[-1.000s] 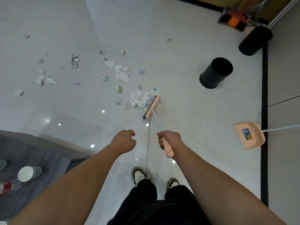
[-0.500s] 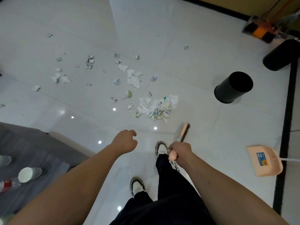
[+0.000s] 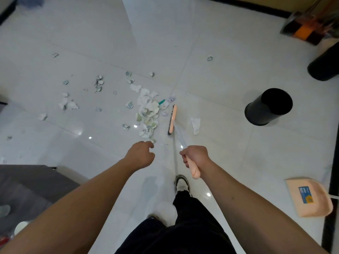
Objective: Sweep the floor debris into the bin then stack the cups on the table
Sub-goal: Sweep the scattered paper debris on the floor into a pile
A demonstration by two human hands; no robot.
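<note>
Head view: right hand clenched round the broom grip, left hand loosely curled, holding nothing. Half a second back the broom head hung by the shoe; now it's planted beside the debris pile, which looks tighter than before, so gathering is under way, though scraps lie scattered left and one paper sits right of the bristles. Dustpan lies unused at right. Further out, the bin stands apart, its inside too dark to read. Cups wait at lower left.
</note>
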